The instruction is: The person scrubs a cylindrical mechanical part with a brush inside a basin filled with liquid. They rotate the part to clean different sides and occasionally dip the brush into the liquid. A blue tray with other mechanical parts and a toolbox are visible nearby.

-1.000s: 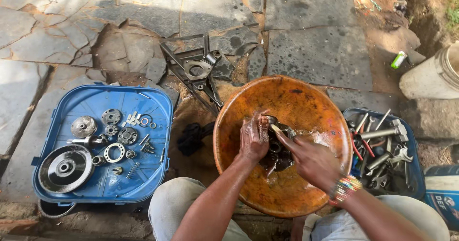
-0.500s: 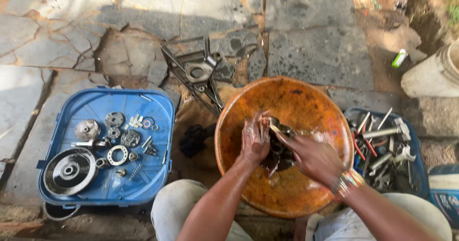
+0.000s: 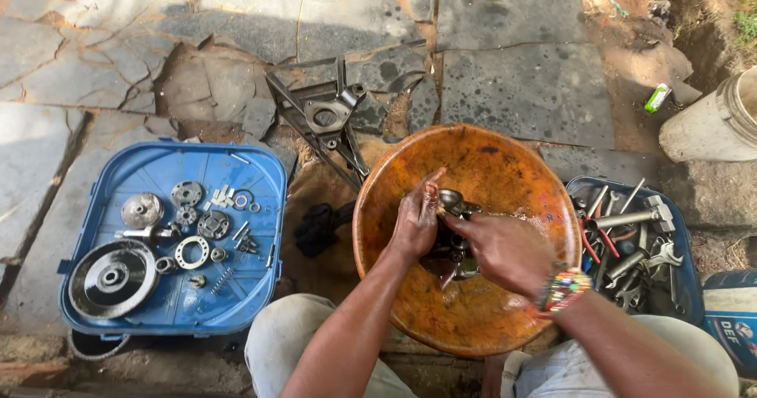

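Over the middle of the orange basin [image 3: 505,169], both hands are closed on one dark, oily metal part [image 3: 451,250], which sits low in the basin between the palms. Left hand [image 3: 415,223] wraps its near side with fingers curled; right hand [image 3: 505,250] clasps it from the opposite side, a beaded wristband [image 3: 566,288] just behind the grip. A rounded bright end of the part shows above the fingers.

Judged step: washing or rubbing the part clean in the basin. The next move would call for a firm hold on a slippery piece, turning it to reach uncleaned faces.

Left of the grip lies a blue tray [image 3: 260,169] of gears, washers and a pulley; right of it, a tub of wrenches [image 3: 631,232]; beyond it, a metal bracket [image 3: 327,118].

Against the earlier frames, the hands have stayed on the part in the same spot; the rounded end now shows more clearly.
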